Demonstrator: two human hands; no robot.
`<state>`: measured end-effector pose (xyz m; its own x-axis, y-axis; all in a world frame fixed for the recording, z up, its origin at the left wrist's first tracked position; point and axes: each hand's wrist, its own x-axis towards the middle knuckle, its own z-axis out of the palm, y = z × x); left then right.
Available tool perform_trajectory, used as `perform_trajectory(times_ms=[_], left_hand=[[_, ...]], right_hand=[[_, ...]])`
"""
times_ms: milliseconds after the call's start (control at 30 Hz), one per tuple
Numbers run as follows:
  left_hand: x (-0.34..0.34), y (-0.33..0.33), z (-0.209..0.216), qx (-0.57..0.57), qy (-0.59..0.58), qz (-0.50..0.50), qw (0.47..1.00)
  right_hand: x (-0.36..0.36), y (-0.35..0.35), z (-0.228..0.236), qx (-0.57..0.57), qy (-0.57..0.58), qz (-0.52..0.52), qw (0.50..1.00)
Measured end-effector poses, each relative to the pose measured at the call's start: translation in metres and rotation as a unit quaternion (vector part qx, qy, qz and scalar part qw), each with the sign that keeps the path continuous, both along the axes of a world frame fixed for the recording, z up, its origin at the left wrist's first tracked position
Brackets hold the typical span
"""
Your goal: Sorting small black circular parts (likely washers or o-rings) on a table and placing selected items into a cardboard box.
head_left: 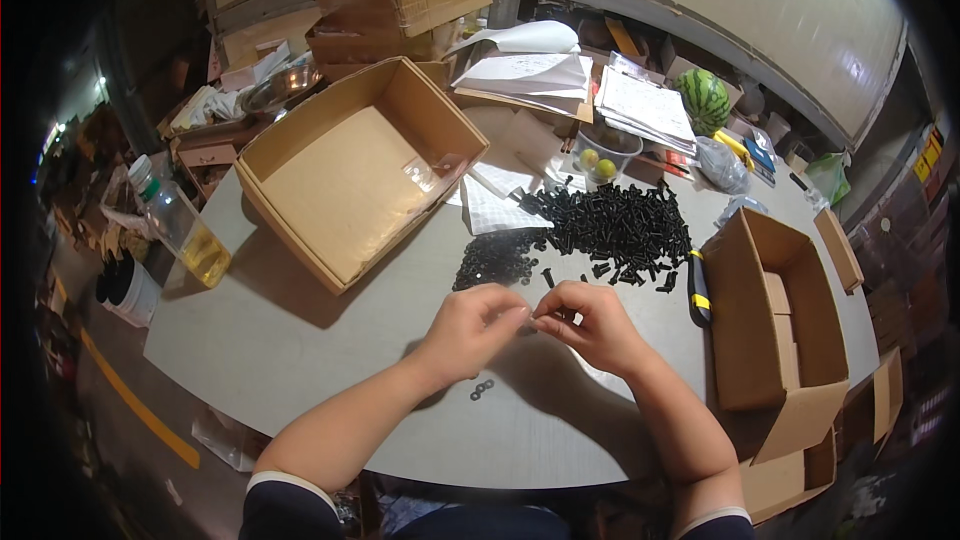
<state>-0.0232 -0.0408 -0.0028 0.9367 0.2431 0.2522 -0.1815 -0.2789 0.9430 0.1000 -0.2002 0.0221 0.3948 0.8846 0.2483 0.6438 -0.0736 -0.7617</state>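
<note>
My left hand [470, 328] and my right hand [592, 325] meet over the middle of the table, thumbs and fingertips pinched close together. What they pinch is small and mostly hidden; a dark bit shows between the right fingers. Just beyond them lies a heap of small black rings, like washers or nuts [492, 260]. Behind and to the right spreads a large pile of black screws [615, 225], with a lone black screw [548, 278] near my fingers. A few loose dark rings [482, 390] lie on the grey table [330, 360], below my left wrist.
A shallow open cardboard box [330, 210] stands left; a bottle with yellow liquid [185, 230] is beyond it. Right are a black-yellow utility knife [698, 288] and an open cardboard box [745, 310]. Papers [645, 108], a fruit tub [608, 152] and a watermelon [706, 100] sit behind.
</note>
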Motion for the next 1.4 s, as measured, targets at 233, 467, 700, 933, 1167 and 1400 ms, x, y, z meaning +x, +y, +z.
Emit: perform_trajectory(times_ms=[233, 467, 700, 933, 1167, 1400], left_hand=[[-0.001, -0.007, 0.004, 0.162, -0.068, 0.027, 0.984], [-0.02, -0.016, 0.02, 0.236, -0.038, 0.095, 0.966], [-0.128, 0.014, 0.04, -0.055, 0.029, 0.299, 0.952], [-0.27, 0.041, 0.024, 0.144, 0.149, 0.455, 0.866], [-0.189, 0.063, 0.069, 0.333, 0.082, 0.427, 0.837], [0.046, 0.131, 0.089, 0.426, 0.18, 0.226, 0.857]], right_hand=[[-0.004, 0.002, -0.005, 0.04, -0.021, 0.026, 0.999], [-0.018, 0.006, -0.005, 0.114, -0.063, 0.017, 0.991], [0.052, -0.017, -0.022, 0.003, -0.224, -0.163, 0.961], [0.09, -0.044, -0.038, -0.108, -0.382, -0.224, 0.89], [0.09, -0.037, -0.048, -0.088, -0.425, -0.225, 0.872], [0.091, -0.037, -0.054, -0.051, -0.442, -0.237, 0.864]])
